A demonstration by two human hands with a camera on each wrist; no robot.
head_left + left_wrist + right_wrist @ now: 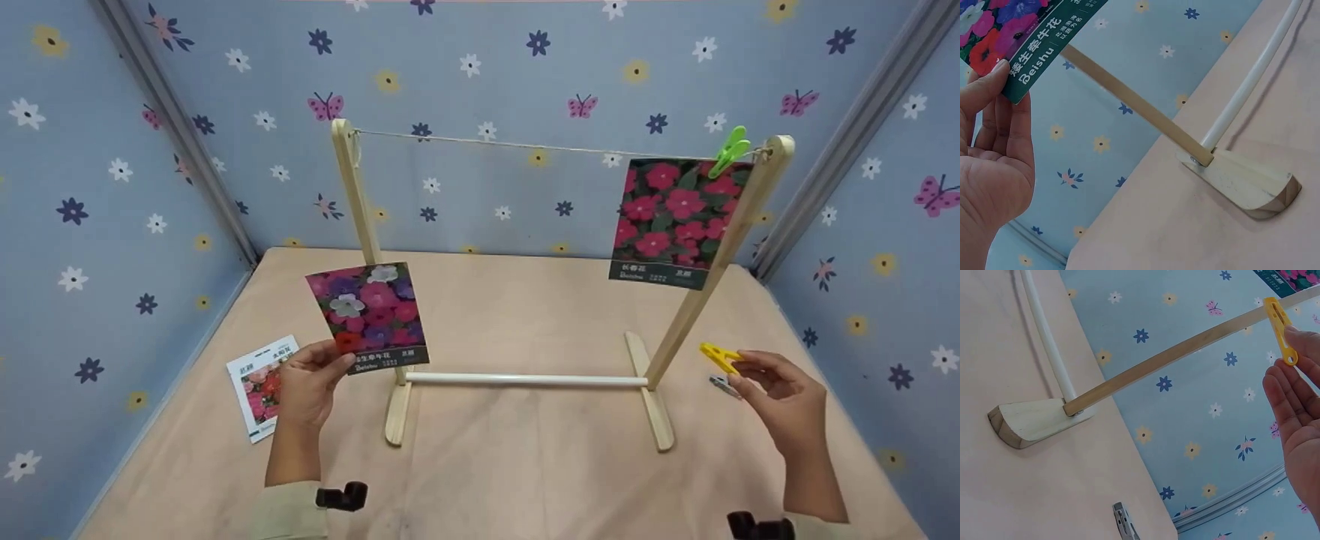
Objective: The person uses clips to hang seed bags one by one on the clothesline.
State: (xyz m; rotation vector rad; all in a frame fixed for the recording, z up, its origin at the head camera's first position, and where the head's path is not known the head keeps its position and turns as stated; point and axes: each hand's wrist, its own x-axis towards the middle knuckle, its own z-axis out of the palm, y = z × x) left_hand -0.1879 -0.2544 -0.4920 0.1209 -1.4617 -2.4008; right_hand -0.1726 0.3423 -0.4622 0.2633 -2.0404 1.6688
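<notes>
Flower card (386,311) in left hand (310,381), top edge only in head view

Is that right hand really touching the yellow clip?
Touching. The right wrist view shows the right hand pinching the yellow clip, with no gap between them.

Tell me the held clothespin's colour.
The held clothespin is yellow, best seen in the right wrist view.
</notes>
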